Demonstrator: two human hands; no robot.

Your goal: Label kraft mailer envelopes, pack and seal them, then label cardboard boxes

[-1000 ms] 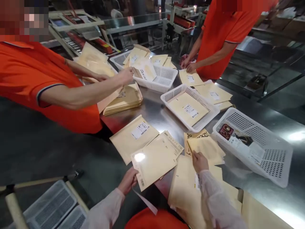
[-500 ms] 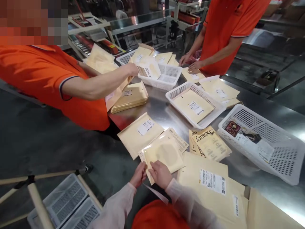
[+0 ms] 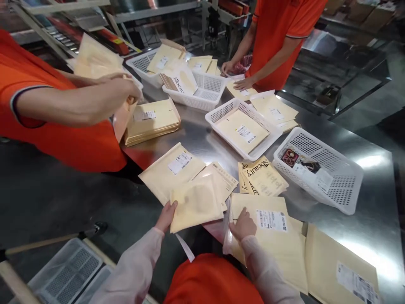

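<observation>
Over the worktop point(image 3: 196, 137), the left hand point(image 3: 166, 216) pinches a probably light, bendy envelope point(image 3: 196, 202) edgewise; the right hand point(image 3: 243, 226), half-curled, touches a larger mailer point(image 3: 268, 203).

There are at least 10 envelopes point(image 3: 196, 202), 4 white baskets point(image 3: 343, 188), 2 crates point(image 3: 70, 270), 2 co-workers point(image 3: 278, 46)

1. Tabletop point(image 3: 193, 137) here: smooth metal, glossy, throwing back glare.
2. Now the perforated baskets point(image 3: 343, 181), plastic by their look, low sheen.
3. Mailers point(image 3: 196, 202) in matt paper, lightly creased; labels point(image 3: 179, 162) smooth.
4. And shirts point(image 3: 275, 42), matt cloth; sleeves point(image 3: 136, 259) thin, translucent, wrinkled.
</observation>
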